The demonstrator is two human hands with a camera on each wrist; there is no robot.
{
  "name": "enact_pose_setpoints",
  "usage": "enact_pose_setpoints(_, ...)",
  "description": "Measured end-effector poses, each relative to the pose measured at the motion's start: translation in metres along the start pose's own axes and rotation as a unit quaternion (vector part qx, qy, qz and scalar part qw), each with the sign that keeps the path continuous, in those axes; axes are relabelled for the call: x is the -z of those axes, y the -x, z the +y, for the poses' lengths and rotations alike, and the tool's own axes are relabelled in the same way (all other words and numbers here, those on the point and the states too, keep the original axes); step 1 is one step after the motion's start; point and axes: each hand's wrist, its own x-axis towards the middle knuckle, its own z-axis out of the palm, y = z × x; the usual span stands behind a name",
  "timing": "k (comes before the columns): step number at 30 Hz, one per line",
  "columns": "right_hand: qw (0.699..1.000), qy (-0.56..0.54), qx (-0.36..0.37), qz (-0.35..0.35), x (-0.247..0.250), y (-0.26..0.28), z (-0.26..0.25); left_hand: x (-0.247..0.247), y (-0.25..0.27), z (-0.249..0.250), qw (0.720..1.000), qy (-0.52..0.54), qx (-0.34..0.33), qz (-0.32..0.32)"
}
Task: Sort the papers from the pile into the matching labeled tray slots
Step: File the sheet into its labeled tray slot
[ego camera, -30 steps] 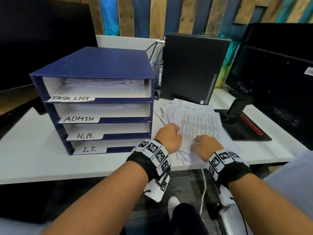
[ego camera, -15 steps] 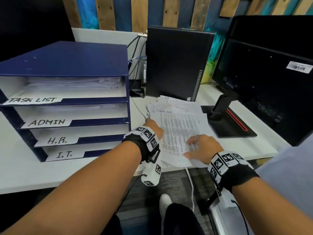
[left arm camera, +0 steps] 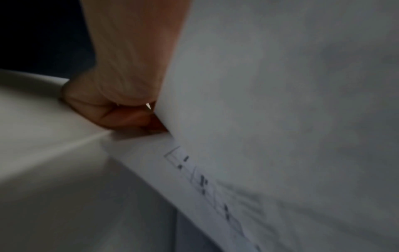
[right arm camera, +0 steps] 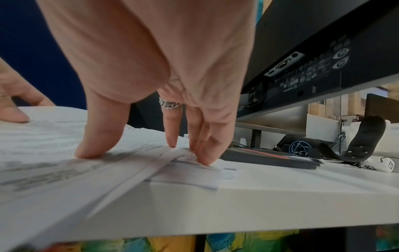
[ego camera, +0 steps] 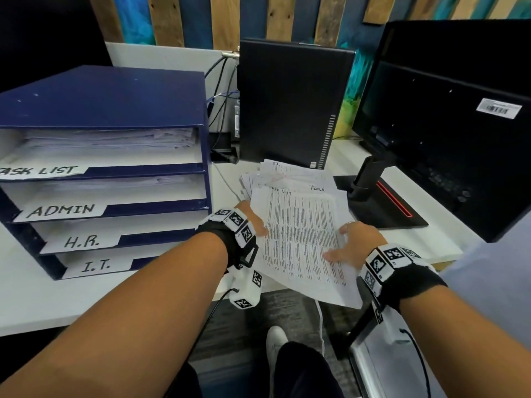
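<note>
A blue tray (ego camera: 115, 96) stands at the left with four slots labelled TASK LIST (ego camera: 43, 170), ADMIN (ego camera: 61, 210), H.R. (ego camera: 82, 241) and I.T. (ego camera: 96, 265); the two upper slots hold papers. To its right lies the paper pile (ego camera: 290, 176). Its top sheet (ego camera: 301, 239), headed TASK LIST, hangs over the desk's front edge. My left hand (ego camera: 253, 222) grips that sheet's left edge, thumb on top and fingers curled beneath (left arm camera: 121, 109). On the sheet's right side my right hand (ego camera: 356, 242) rests with straight fingers (right arm camera: 90, 151), some touching the pile beside it.
A black computer case (ego camera: 293, 104) stands behind the pile, with cables (ego camera: 224, 90) between it and the tray. A black monitor (ego camera: 448, 124) on a flat base (ego camera: 382, 208) fills the right. The white desk (ego camera: 43, 297) ends just in front of my wrists.
Both hands were curled on the pile a second ago. The left hand has moved to the top sheet's left edge and lifted it; the right hand has flattened on it. The view has swung right.
</note>
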Motion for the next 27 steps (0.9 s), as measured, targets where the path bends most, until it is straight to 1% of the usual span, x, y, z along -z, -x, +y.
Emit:
enact_pose_setpoints(4, 0.999, 0.028, 0.012, -0.016, 0.006, -0.004, 0.003, 0.003, -0.005, 0.003, 0.999, 0.029, 0.019, -0.019)
enact_pose_setpoints(7, 0.998, 0.034, 0.037, -0.029, 0.009, -0.001, 0.002, 0.001, -0.005, 0.003, 0.998, 0.063, 0.026, -0.003)
enact_pose_setpoints(9, 0.998, 0.039, 0.048, -0.030, 0.010, 0.000, 0.002, 0.001, -0.001, 0.004, 0.998, 0.054, 0.038, 0.007)
enact_pose_setpoints(11, 0.997, 0.043, 0.052, -0.031, 0.011, 0.000, 0.002, 0.001, 0.003, 0.005, 0.997, 0.045, 0.054, 0.018)
enact_pose_setpoints(14, 0.998, 0.032, 0.049, -0.021, 0.013, -0.002, 0.004, 0.001, 0.005, 0.006, 0.994, 0.067, 0.076, 0.030)
enact_pose_setpoints(16, 0.999, 0.020, 0.043, -0.016, 0.011, -0.003, 0.004, 0.001, 0.008, 0.006, 0.991, 0.100, 0.071, 0.050)
enact_pose_setpoints(19, 0.999, 0.012, 0.041, 0.005, 0.006, -0.003, 0.004, -0.002, 0.020, 0.006, 0.980, 0.172, 0.031, 0.091)
enact_pose_setpoints(22, 0.998, -0.036, 0.036, 0.036, 0.004, -0.005, 0.002, -0.002, 0.039, 0.008, 0.972, 0.202, -0.001, 0.122)
enact_pose_setpoints(24, 0.994, -0.085, 0.018, 0.059, 0.006, -0.004, -0.001, 0.002, 0.052, 0.009, 0.964, 0.216, -0.006, 0.155)
enact_pose_setpoints(26, 0.983, -0.155, 0.010, 0.102, 0.009, -0.004, -0.002, 0.006, 0.063, 0.007, 0.944, 0.269, -0.002, 0.192)
enact_pose_setpoints(27, 0.972, -0.200, 0.011, 0.120, 0.010, -0.004, -0.001, 0.007, 0.069, 0.005, 0.933, 0.301, -0.010, 0.198)
